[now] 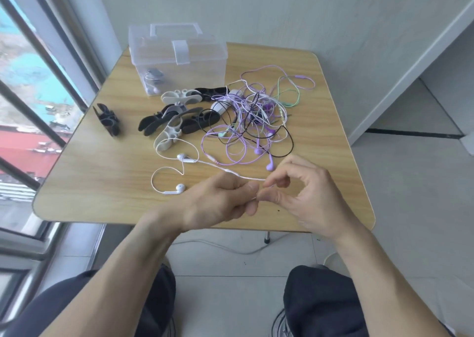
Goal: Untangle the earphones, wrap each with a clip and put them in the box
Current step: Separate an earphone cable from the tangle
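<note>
A white earphone cable (205, 163) lies loose on the wooden table (102, 183), its two earbuds (180, 187) at the left. My left hand (218, 200) and my right hand (302, 190) meet near the front edge, and both pinch the plug end of this white cable between thumb and fingers. Behind them sits a tangle of purple, green and black earphones (256, 111). Several black and white clips (177, 116) lie left of the tangle. The clear plastic box (177, 57) stands at the back with its lid shut and one wrapped earphone (154, 80) inside.
One black clip (107, 118) lies apart near the table's left edge. A window runs along the left, a wall behind the table. My knees and a grey floor cable (218, 247) show below the table's front edge.
</note>
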A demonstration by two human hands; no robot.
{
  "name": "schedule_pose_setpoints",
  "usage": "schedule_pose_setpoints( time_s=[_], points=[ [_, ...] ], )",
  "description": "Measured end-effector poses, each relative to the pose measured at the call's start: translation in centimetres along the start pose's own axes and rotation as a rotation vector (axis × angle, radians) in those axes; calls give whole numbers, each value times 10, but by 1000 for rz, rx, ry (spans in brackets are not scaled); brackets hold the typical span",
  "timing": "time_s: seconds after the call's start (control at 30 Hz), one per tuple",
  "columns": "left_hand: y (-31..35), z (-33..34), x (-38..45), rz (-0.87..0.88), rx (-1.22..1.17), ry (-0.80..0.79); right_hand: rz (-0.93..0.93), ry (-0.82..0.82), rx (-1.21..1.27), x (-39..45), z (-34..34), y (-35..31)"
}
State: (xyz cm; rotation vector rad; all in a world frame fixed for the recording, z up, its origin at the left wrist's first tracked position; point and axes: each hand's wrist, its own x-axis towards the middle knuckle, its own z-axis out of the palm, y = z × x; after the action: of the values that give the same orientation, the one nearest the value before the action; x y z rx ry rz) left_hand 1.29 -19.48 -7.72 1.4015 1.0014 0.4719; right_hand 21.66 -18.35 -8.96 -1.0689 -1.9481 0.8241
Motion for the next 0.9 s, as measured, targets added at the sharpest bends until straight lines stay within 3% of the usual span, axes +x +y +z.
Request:
schedule_pose_setpoints(
  time_s=[0.2,0.4,0.47,0.63,0.73,0.9],
  points=[
    [4,-5,-2,154,-721,71,125,-86,-13,1,4,1],
    [9,-6,2,352,-894,240,154,-118,44,-8,28,-7],
    [11,-11,2,368,-863,312,202,-140,130,-9,35,-10],
    [4,-12,0,328,-410,553,236,-171,263,-8,44,-23],
    [3,-9,-2,293,-293,526,181,-200,228,-5,42,-27],
    [4,-2,-10,213,16,331,112,-52,200,2,14,-22]
  ],
)
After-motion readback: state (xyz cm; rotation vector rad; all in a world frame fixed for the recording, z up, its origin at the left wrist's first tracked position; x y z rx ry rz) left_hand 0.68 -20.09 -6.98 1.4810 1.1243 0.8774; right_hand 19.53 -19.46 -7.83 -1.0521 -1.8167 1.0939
